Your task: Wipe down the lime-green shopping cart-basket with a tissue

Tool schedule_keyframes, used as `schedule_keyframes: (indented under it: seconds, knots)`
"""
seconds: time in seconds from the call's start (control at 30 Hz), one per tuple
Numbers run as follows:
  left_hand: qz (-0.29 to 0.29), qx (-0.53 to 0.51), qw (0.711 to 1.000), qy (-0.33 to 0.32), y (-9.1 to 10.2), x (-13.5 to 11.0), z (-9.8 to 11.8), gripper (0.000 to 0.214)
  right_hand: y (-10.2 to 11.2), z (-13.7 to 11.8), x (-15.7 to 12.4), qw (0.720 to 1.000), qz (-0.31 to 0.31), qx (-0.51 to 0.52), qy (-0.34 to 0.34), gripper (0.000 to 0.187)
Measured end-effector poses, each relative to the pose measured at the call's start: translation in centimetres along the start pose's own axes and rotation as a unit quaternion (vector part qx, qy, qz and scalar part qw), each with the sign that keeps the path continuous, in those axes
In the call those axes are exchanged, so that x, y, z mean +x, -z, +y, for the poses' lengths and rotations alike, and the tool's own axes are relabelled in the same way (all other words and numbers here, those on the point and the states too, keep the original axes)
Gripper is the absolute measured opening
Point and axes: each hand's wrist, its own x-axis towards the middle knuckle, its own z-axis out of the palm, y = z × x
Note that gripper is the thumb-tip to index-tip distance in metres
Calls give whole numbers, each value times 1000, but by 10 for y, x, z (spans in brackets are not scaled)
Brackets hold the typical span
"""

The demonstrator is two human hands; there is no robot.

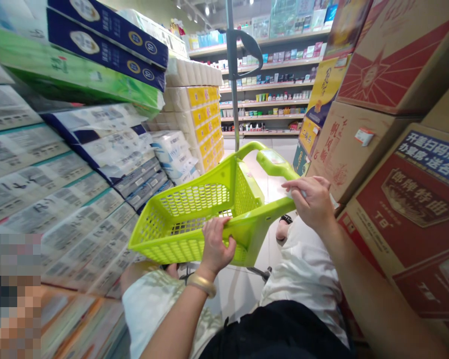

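A lime-green plastic shopping cart (pixel 194 199) stands across the aisle in front of me, its perforated basket pointing left and its handle to the right. My left hand (pixel 217 242), below a gold-coloured bangle (pixel 202 285), grips the near rim of the basket with the fingers curled over it. At the handle end, my right hand (pixel 311 200) is closed around the green frame near the handle's near corner. No goods show in the visible part of the basket. A grey pole (pixel 232 99) with a loop-shaped handle rises behind the cart.
Stacked paper-goods packs (pixel 108 134) line the left side. Cardboard cartons (pixel 362 144) are piled close on the right. Shelves (pixel 273 85) with small bottles and boxes stand at the far end, beyond the white tiled floor (pixel 252 154). A pixelated patch covers the lower left.
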Motion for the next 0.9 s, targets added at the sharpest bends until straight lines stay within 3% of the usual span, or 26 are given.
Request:
schedule_keyframes:
  seconds: [0.37,0.57,0.7,0.8,0.9]
  knots:
    - [-16,-28,999,18,15,10,-24,22,7,-33,-21,999,-20,8,24,25]
    - [-46,-28,998,16,23,19,-34,29,9,-53,-26,998,-34,13,44,25]
    - [-9,-8,999,-50,30,28,6,52,6,-67,-30,997,-52,16,58,25]
    - [-28,-80,989,-118,28,35,48,68,2,-76,-33,996,-51,21,73,21]
    - [-57,-110,984,-128,24,40,70,77,0,-81,-32,991,-90,36,87,18]
